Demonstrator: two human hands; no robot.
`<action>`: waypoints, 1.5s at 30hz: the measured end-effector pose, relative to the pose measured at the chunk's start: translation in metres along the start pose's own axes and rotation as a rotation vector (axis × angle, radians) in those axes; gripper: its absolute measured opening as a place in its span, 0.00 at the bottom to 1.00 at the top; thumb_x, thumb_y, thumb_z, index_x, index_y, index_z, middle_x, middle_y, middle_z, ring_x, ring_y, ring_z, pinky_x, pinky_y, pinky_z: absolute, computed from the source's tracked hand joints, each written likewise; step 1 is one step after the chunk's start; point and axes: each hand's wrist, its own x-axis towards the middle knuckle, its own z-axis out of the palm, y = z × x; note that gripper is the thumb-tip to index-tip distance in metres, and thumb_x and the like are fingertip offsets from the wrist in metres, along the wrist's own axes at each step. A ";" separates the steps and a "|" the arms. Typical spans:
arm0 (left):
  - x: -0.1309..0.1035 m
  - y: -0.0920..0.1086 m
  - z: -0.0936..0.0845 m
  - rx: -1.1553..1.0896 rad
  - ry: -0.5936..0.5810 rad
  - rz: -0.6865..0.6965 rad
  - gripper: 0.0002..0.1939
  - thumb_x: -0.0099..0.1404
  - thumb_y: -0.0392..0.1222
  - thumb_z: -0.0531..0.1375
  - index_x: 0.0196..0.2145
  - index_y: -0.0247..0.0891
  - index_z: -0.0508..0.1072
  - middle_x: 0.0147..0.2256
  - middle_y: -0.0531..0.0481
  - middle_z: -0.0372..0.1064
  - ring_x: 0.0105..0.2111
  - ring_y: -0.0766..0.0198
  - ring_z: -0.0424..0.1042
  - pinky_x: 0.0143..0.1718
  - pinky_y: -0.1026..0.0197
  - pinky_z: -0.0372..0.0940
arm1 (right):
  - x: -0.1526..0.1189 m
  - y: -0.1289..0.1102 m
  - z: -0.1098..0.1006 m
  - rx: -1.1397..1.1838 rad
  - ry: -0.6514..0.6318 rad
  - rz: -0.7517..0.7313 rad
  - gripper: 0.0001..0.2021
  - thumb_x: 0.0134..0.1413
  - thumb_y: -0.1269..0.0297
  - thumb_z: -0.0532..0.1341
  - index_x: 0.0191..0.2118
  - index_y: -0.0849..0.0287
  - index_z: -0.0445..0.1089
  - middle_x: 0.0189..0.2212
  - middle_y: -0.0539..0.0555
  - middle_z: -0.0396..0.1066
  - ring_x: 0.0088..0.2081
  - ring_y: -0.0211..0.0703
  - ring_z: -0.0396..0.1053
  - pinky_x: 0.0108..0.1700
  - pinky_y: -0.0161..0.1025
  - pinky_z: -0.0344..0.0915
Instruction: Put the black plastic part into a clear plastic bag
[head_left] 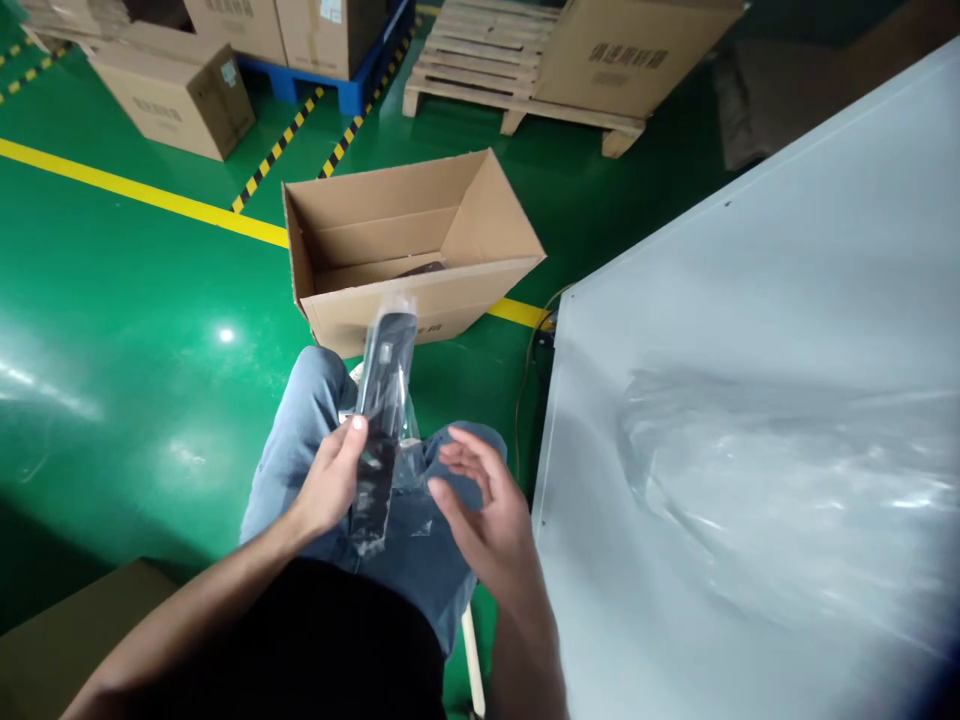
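My left hand [335, 478] grips a long, dark, flat part [385, 375] by its left edge, thumb on top. A clear plastic bag [407, 400] wraps this part, its loose film hanging off the right side. What exactly the part is, I cannot tell. Just right of it, my right hand [487, 500] hovers with fingers curved and apart, holding nothing. Beyond the part's far end an open cardboard box [420, 295] stands on the floor, and a dark piece [424, 269] shows inside it.
On my right is a pale grey table [600, 480] with a pile of clear plastic bags [795, 500]. Farther off stand a wooden pallet [480, 60] with a carton [607, 60], a blue pallet [350, 97] with cartons, and a closed carton [176, 95]. Another cardboard surface [82, 630] is at lower left.
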 end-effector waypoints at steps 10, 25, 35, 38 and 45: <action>-0.019 -0.019 0.004 0.247 -0.196 0.069 0.28 0.70 0.67 0.58 0.38 0.37 0.79 0.30 0.50 0.74 0.34 0.58 0.69 0.40 0.59 0.66 | 0.022 -0.020 0.022 -0.023 0.235 0.086 0.13 0.67 0.52 0.63 0.36 0.56 0.73 0.28 0.49 0.73 0.30 0.39 0.70 0.35 0.37 0.69; -0.022 -0.016 -0.002 0.132 -0.326 -0.026 0.29 0.69 0.67 0.60 0.42 0.37 0.83 0.39 0.45 0.81 0.44 0.50 0.74 0.54 0.54 0.67 | 0.023 -0.009 0.004 0.065 0.426 0.078 0.16 0.62 0.49 0.67 0.45 0.55 0.74 0.38 0.54 0.77 0.40 0.44 0.74 0.48 0.45 0.73; -0.034 -0.015 -0.010 0.042 -0.242 -0.240 0.31 0.61 0.73 0.64 0.33 0.38 0.82 0.29 0.44 0.79 0.35 0.49 0.77 0.35 0.55 0.71 | 0.031 0.013 0.006 0.517 0.559 0.324 0.21 0.51 0.42 0.72 0.33 0.56 0.70 0.26 0.47 0.70 0.27 0.38 0.68 0.34 0.39 0.69; -0.032 -0.012 -0.013 -0.048 -0.377 -0.415 0.40 0.59 0.80 0.59 0.34 0.34 0.82 0.24 0.42 0.76 0.26 0.52 0.76 0.26 0.56 0.68 | 0.029 0.016 0.011 0.700 0.543 0.332 0.22 0.46 0.44 0.74 0.31 0.55 0.69 0.25 0.45 0.67 0.26 0.37 0.67 0.32 0.39 0.69; -0.029 -0.013 -0.016 0.013 -0.353 -0.364 0.41 0.56 0.80 0.63 0.32 0.32 0.82 0.28 0.40 0.79 0.30 0.51 0.79 0.26 0.59 0.68 | 0.033 0.004 -0.005 0.518 0.482 0.288 0.24 0.47 0.40 0.73 0.41 0.55 0.76 0.32 0.50 0.77 0.32 0.41 0.73 0.39 0.42 0.73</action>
